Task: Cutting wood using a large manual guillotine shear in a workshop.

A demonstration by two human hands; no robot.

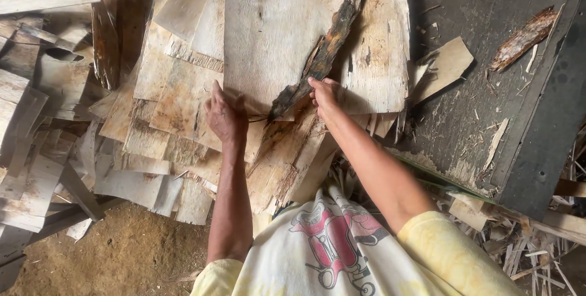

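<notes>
At the centre of the view, the left hand (224,116) lies palm-down on a pale veneer sheet (274,33), its fingers spread flat and pressing on the sheet's near edge rather than closed around anything. At about 3 o'clock from it, the right hand (325,96) pinches the lower end of a dark bark strip (326,49), thumb and fingers closed on it. The strip lies on the pale sheet and runs from the hands up toward 1 o'clock. Under the sheet is a loose stack of veneer pieces (165,107) that fans out toward 9 o'clock. At 2 o'clock is a dark worn table (488,39) strewn with splinters, and a second bark scrap (524,38) lies near its far corner.
</notes>
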